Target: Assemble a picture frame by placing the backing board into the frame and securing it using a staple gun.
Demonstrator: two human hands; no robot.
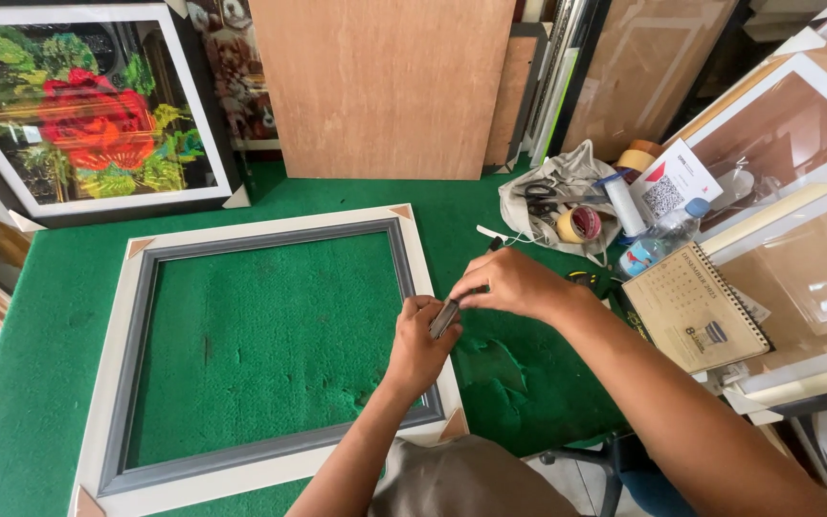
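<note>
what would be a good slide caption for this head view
Over a green felt table, left hand and right hand hold a small grey tool at an empty picture frame's right edge.

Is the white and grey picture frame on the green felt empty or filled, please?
Empty: the green felt shows through the white and grey picture frame, which lies flat beside both hands.

Open green mat (270, 335) inside the frame (136, 316); clutter (576, 206) crowds the right.
</note>
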